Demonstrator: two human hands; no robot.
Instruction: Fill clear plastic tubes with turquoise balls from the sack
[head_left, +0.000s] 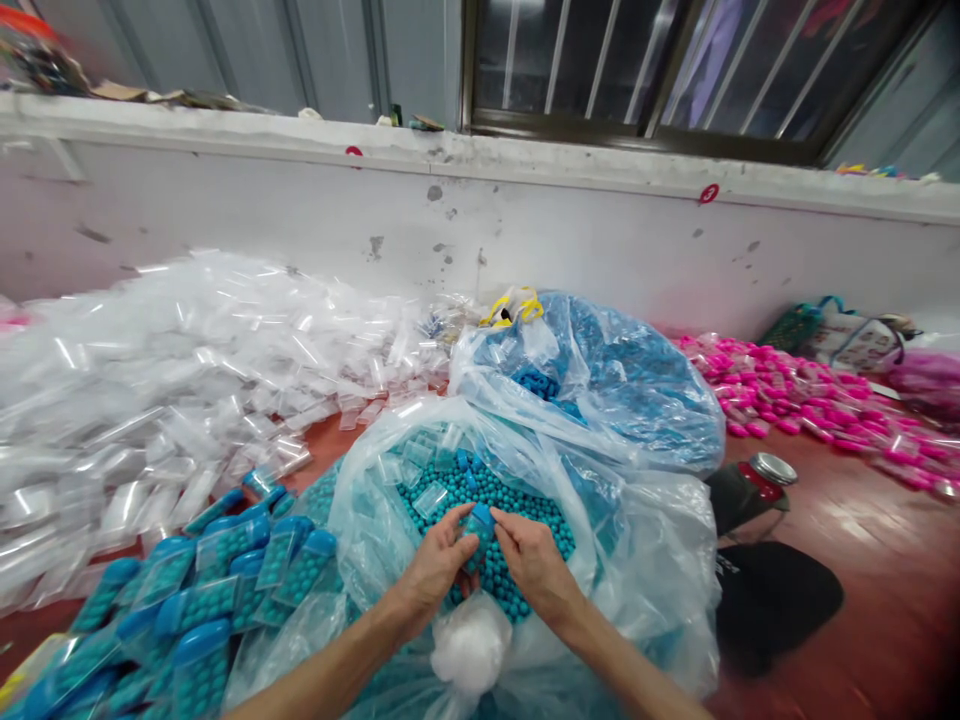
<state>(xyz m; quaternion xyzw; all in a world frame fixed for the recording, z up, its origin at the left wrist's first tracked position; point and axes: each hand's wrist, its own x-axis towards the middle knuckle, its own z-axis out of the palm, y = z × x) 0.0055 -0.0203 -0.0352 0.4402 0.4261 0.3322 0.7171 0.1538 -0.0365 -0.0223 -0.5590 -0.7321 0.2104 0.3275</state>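
Above a large clear plastic bag (652,550) full of teal beads (529,505), my left hand (435,562) grips a small clear container (477,530) with teal beads inside. The fingertips of my right hand (538,565) pinch its blue cap (483,515); whether the cap is fully seated cannot be made out. Several empty clear containers (430,499) and a few blue caps (471,470) lie on the beads in the bag. Left of the bag, filled containers with blue caps (201,660) are heaped. A bunched white piece of plastic (472,645) sits between my forearms.
A big heap of clear empty containers (180,380) covers the left side. Behind the bead bag stands a bag of blue caps (637,390). Pink-capped items (810,400), a jar with a metal lid (761,480) and a black stool-like seat (780,600) are on the right.
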